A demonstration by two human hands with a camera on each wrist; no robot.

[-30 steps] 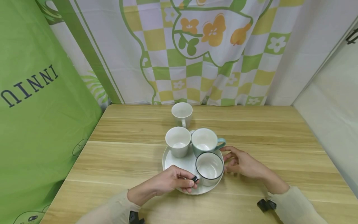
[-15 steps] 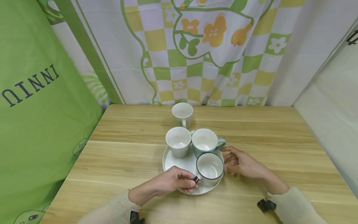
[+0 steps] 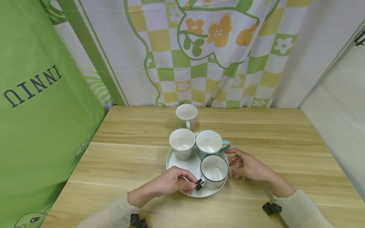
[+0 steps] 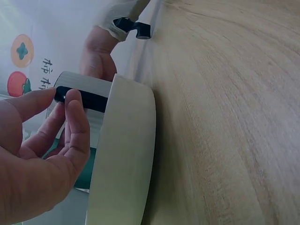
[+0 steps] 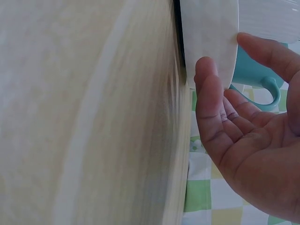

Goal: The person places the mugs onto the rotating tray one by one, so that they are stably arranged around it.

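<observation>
A mug with a dark rim stands upright on a round white plate. My left hand has its fingertips at the mug's black handle, pinching its outer edge. On the plate's right side, my right hand rests its loosely bent fingers against the rim, close to the dark-rimmed mug. A teal mug, white inside, stands behind with its handle pointing right. Next to it on the plate is a white mug.
Behind the plate, another white mug stands on the wooden table, handle toward me. A patterned curtain hangs at the table's far edge, and a green cloth hangs on the left.
My left hand has drawn back slightly to the left, so more of the black handle shows. My right hand and the mugs have stayed in place.
</observation>
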